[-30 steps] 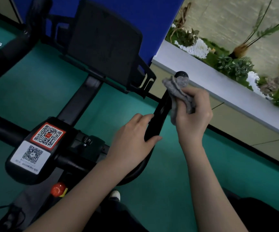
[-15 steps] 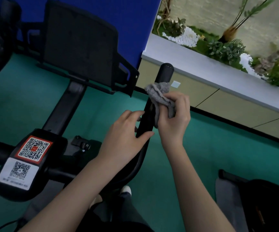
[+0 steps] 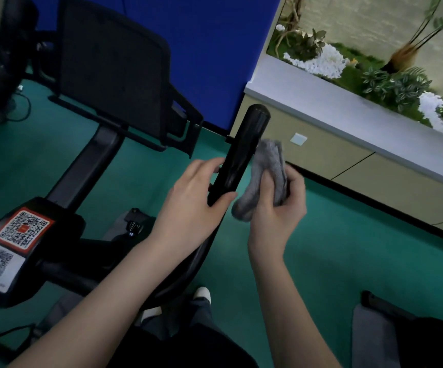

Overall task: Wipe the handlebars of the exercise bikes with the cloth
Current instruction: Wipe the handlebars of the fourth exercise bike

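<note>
Handlebar running up toward 1 o'clock, gripped low by left hand. Cloth bunched in right hand, just at 3 o'clock of it, maybe barely touching. Could easily miss the far side, wadded up like that.

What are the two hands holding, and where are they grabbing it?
The right hand grips the grey cloth around its bunched middle. The left hand grips the black handlebar partway down its shaft, below the rounded end.
</note>
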{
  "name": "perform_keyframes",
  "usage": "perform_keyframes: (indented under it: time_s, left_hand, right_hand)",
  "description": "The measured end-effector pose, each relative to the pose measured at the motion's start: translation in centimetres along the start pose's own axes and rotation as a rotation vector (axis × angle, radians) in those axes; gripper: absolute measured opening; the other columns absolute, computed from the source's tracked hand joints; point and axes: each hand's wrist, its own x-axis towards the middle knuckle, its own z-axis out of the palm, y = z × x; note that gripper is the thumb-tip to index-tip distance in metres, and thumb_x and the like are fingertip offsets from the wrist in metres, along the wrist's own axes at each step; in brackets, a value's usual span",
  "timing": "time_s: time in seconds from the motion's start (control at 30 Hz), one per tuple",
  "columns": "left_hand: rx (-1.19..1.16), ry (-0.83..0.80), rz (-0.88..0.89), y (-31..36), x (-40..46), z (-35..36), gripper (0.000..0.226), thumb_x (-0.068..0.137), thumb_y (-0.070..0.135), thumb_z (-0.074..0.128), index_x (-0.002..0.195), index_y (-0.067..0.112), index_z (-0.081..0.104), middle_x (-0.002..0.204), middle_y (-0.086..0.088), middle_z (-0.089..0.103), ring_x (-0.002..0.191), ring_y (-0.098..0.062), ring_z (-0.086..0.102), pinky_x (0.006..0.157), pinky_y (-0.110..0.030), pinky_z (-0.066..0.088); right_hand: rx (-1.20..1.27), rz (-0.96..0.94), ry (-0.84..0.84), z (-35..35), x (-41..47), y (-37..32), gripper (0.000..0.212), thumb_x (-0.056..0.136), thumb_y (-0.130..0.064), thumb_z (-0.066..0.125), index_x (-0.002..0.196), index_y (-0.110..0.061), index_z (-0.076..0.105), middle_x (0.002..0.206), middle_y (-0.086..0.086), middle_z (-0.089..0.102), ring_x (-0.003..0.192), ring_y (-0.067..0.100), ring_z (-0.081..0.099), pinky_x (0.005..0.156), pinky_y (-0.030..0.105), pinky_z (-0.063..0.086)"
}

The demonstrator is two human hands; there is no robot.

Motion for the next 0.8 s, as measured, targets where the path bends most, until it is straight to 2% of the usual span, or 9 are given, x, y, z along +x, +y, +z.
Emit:
perform_keyframes:
  time_s: [0.07,0.13,0.27,0.37,0.47,0.57,0.63,0.73,0.8]
  left_hand:
    - [-0.008,0.024,-0.006,0.0,-0.1,0.2,0.05,0.083,0.028,0.066,0.129,0.032,0.047,0.107,0.021,0.047,0.091,0.004,0.051,0.074,-0.01,0.039]
    - [-0.017,0.053,-0.01,0.1,-0.2,0.4,0.05,0.082,0.024,0.066,0.128,0.034,0.048,0.107,0.022,0.048,0.092,0.004,0.05,0.075,-0.012,0.042]
    - [-0.011,0.091,-0.038,0.2,-0.3,0.6,0.051,0.081,0.024,0.065,0.127,0.036,0.049,0.108,0.024,0.05,0.092,0.003,0.052,0.078,-0.016,0.044]
    - [-0.008,0.095,-0.048,0.3,-0.3,0.6,0.051,0.08,0.025,0.065,0.128,0.036,0.05,0.107,0.024,0.051,0.092,0.003,0.052,0.08,-0.017,0.044]
    - [-0.02,0.107,-0.07,0.3,-0.4,0.7,0.052,0.08,0.022,0.068,0.127,0.037,0.051,0.108,0.025,0.051,0.094,0.003,0.051,0.08,-0.014,0.041]
    - [-0.047,0.118,-0.087,0.4,-0.5,0.9,0.051,0.08,0.019,0.069,0.126,0.035,0.052,0.109,0.022,0.053,0.093,0.0,0.053,0.079,-0.015,0.042]
    - [-0.05,0.113,-0.092,0.4,-0.5,0.9,0.051,0.081,0.019,0.07,0.127,0.033,0.053,0.11,0.022,0.054,0.093,-0.001,0.053,0.079,-0.015,0.041]
    - [-0.046,0.117,-0.097,0.3,-0.5,1.0,0.051,0.08,0.02,0.069,0.127,0.033,0.053,0.11,0.022,0.054,0.094,-0.001,0.053,0.077,-0.014,0.04]
    - [-0.053,0.119,-0.104,0.3,-0.4,1.0,0.051,0.079,0.021,0.069,0.126,0.034,0.054,0.111,0.023,0.054,0.093,-0.001,0.054,0.076,-0.014,0.041]
  right_hand:
    - [0.061,0.202,-0.04,-0.6,-1.8,1.0,0.01,0.09,0.001,0.058,0.099,-0.002,0.059,0.091,0.011,0.063,0.084,0.016,0.059,0.082,0.043,0.049]
    - [0.161,0.386,-0.113,-0.3,-3.4,1.4,0.005,0.092,-0.002,0.056,0.097,-0.002,0.058,0.087,0.012,0.062,0.081,0.018,0.057,0.08,0.045,0.049]
    - [0.453,0.672,-0.168,0.9,-3.6,1.4,0.007,0.094,-0.004,0.053,0.099,-0.001,0.058,0.081,0.01,0.063,0.078,0.022,0.056,0.072,0.035,0.049]
    - [0.503,0.706,-0.198,1.5,-1.6,1.0,0.01,0.095,-0.004,0.052,0.102,0.0,0.058,0.083,0.011,0.065,0.08,0.025,0.06,0.078,0.04,0.052]
    - [0.512,0.676,-0.236,2.5,1.7,0.3,0.006,0.095,-0.004,0.052,0.095,-0.003,0.059,0.084,0.013,0.062,0.081,0.027,0.058,0.084,0.047,0.049]
    - [0.548,0.674,-0.364,2.9,4.0,-0.1,0.008,0.093,-0.001,0.053,0.09,-0.005,0.06,0.077,0.007,0.063,0.07,0.02,0.059,0.074,0.04,0.052]
    - [0.542,0.69,-0.45,2.5,4.3,0.0,0.009,0.093,-0.002,0.051,0.092,-0.006,0.06,0.078,0.007,0.064,0.069,0.018,0.06,0.07,0.035,0.053]
    - [0.568,0.76,-0.518,1.6,3.5,0.6,0.011,0.093,-0.004,0.049,0.1,-0.002,0.059,0.088,0.014,0.064,0.077,0.025,0.061,0.079,0.041,0.052]
    - [0.578,0.828,-0.56,1.1,2.7,0.9,0.015,0.088,-0.006,0.053,0.101,-0.001,0.06,0.088,0.014,0.067,0.077,0.025,0.063,0.081,0.041,0.053]
